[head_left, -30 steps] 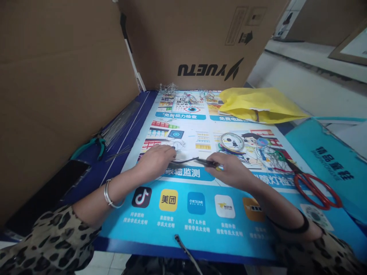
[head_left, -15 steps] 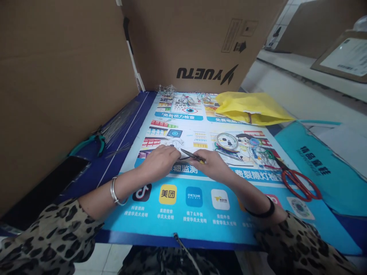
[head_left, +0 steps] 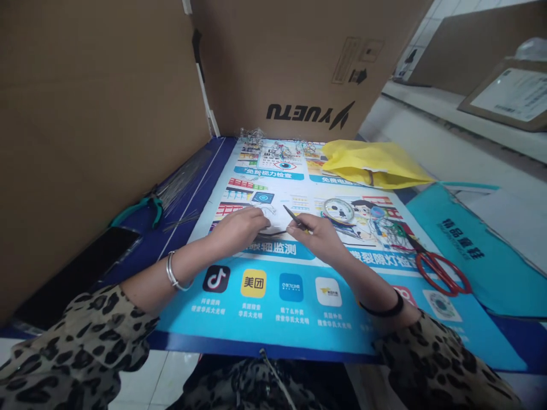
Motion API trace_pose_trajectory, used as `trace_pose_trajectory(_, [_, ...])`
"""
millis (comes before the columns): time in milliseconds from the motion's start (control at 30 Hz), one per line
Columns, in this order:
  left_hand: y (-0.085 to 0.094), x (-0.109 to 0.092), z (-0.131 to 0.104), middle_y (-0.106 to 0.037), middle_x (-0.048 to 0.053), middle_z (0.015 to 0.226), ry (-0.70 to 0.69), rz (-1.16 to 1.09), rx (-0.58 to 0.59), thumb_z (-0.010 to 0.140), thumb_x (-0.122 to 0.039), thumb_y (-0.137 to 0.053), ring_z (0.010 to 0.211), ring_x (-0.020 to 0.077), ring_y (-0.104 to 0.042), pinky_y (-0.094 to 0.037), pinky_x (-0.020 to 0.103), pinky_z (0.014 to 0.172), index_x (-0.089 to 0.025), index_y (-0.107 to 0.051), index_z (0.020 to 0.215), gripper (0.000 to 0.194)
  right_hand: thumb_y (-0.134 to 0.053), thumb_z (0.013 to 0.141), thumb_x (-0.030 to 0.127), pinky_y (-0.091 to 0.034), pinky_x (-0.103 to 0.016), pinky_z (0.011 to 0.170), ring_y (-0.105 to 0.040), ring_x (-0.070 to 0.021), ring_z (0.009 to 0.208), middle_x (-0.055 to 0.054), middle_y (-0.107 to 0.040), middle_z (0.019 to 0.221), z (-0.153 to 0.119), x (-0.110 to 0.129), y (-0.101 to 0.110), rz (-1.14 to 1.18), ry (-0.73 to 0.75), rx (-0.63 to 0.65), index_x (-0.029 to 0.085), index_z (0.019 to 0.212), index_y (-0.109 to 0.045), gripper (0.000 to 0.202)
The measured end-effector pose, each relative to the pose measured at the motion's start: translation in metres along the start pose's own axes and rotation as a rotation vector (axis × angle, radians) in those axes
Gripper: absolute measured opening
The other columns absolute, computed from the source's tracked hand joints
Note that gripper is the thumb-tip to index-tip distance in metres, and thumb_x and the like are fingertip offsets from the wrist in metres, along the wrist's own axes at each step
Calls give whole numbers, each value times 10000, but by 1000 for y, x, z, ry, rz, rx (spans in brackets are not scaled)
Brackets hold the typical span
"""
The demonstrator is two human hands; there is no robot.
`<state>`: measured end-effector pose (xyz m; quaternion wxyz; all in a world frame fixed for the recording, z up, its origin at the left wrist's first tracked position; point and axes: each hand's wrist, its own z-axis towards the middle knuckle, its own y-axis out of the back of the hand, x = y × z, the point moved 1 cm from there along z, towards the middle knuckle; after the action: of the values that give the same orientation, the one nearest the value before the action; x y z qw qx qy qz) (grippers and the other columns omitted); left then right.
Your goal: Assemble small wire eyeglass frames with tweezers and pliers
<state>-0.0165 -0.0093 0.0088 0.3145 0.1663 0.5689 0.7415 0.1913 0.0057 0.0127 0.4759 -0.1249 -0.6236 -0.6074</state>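
Note:
My left hand (head_left: 244, 226) is closed in a pinch over the printed sheet, its fingertips pressed together. What it pinches is too small to make out; a thin pale loop (head_left: 269, 208) shows just beyond the fingers. My right hand (head_left: 318, 234) grips a slim dark pointed tool (head_left: 294, 217) with a bit of yellow near the grip. The tool's tip points up and left, apart from the left fingers. Just right of that hand, a round clear dish (head_left: 339, 210) with small dark pieces rests beside thin dark strands (head_left: 348, 230).
Red-handled scissors (head_left: 442, 273) lie at right, near a turquoise bag (head_left: 478, 245) and a yellow bag (head_left: 376, 162). Teal-handled pliers (head_left: 141, 212), loose wires (head_left: 182, 181) and a black flat object (head_left: 85, 267) are at left. Wire bundles (head_left: 280, 151) lie behind. Cardboard (head_left: 299, 62) walls the back.
My hands have drawn slightly apart. The tool's tip has lifted away from the left fingertips and points more upward. The whole view has shifted a little.

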Motion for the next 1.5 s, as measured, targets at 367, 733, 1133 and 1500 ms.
trace_pose_trajectory(367, [50,13,51,-573,70,766,-43,358,-50,812,-114,-503,792,201,-528,-388,311,693,-147,-624,785,128,-516,746,279,-374,-248,630,-544,-146,679,-5,-625,708,65,30,50,-215,83,-65,179,778,-641,163])
trace_pose_trajectory(733, [27,51,111,-590,62,787,47,421,-214,807,-95,-526,792,201,-541,-389,304,659,-152,-610,782,105,-529,690,250,-323,-190,527,-510,-109,598,27,-566,596,139,-1,49,-372,24,-7,172,677,-628,127])
trace_pose_trajectory(1133, [-17,69,107,-575,69,833,72,419,-196,852,-191,-499,843,219,-484,-379,342,717,-155,-586,796,109,-543,700,262,-289,-212,528,-546,-129,658,-8,-636,705,158,-20,30,-561,-78,59,196,749,-666,148])
trace_pose_trajectory(1500, [-27,64,106,-590,81,864,149,359,-72,844,-132,-481,891,218,-492,-412,321,771,-148,-619,872,142,-512,752,266,-379,-246,627,-598,-186,831,-47,-674,889,151,-21,23,-700,-174,67,246,889,-670,210])
